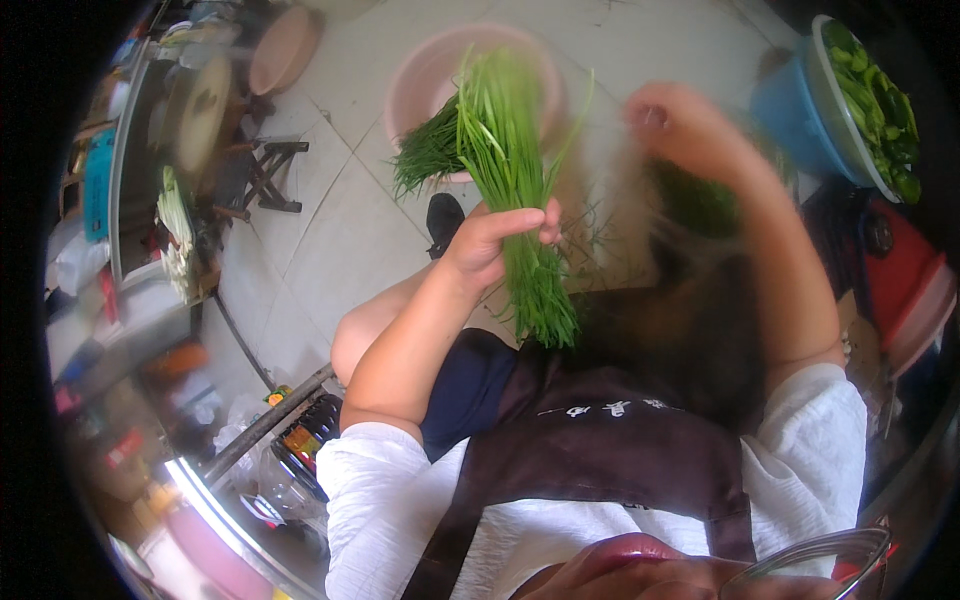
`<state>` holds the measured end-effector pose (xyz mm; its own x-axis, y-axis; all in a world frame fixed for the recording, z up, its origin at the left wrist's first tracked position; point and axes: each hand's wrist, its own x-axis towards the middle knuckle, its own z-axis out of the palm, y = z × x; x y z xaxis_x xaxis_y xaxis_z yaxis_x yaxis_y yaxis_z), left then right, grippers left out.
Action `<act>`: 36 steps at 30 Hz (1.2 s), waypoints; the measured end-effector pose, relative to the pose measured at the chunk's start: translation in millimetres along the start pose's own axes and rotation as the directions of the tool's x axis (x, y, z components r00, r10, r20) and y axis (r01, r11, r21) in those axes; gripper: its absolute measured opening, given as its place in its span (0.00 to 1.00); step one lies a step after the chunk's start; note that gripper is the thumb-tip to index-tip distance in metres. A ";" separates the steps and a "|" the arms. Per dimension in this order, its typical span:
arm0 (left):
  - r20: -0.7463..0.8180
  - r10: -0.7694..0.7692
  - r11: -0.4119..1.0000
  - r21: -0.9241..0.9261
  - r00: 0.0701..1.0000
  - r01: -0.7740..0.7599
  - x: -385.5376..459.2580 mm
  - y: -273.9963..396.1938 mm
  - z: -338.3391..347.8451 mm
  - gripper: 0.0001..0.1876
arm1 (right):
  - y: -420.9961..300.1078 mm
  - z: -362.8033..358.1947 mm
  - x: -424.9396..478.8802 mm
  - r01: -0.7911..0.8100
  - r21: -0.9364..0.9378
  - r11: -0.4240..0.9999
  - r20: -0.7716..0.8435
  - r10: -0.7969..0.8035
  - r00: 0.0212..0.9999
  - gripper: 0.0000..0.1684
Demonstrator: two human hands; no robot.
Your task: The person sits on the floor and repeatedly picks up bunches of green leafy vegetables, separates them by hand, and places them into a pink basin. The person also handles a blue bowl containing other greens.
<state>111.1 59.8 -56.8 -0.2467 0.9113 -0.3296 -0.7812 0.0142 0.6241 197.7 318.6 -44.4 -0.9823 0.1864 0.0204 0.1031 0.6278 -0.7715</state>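
Note:
My left hand (499, 244) is closed around the middle of a bunch of long green chives (517, 142), with the thumb across the front. The leaves point away from me, and the lower ends hang above my dark apron (615, 457). Beyond the bunch stands a pink basin (480, 36), partly hidden by it. Darker chives (431, 150) lie in that basin and droop over its near rim. My right hand (667, 124) is raised to the right of the bunch, apart from it. Its fingers are curled and motion-blurred, so whether it holds anything is unclear.
Loose green scraps (592, 232) litter the tiled floor. More greens (701, 199) lie under my right forearm. At right, a bowl of green peppers (877, 105) rests on a blue bucket (784, 105). A folding stool (277, 176) and spring onions (176, 225) are at left.

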 end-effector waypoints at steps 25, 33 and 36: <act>0.131 0.001 0.996 -0.085 0.991 0.011 8.7 -4.1 9.1 0.32 | -40.0 37.3 5.9 0.313 -0.019 0.950 -0.559 -0.270 0.784 0.15; 0.122 -0.039 0.979 -0.192 0.992 0.062 5.7 -1.5 10.5 0.36 | -10.7 10.0 11.2 0.007 0.318 0.948 -0.663 0.217 0.717 0.13; 0.101 -0.032 0.986 -0.162 0.994 0.048 5.9 -0.8 12.3 0.38 | -9.0 3.3 11.5 0.069 0.301 0.951 -0.542 0.111 0.833 0.13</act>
<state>117.4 70.2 -50.5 -0.1630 0.9472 -0.2761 -0.8748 -0.0094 0.4843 184.9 312.5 -39.3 -0.7220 0.6346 0.2756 -0.0167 0.3822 -0.9239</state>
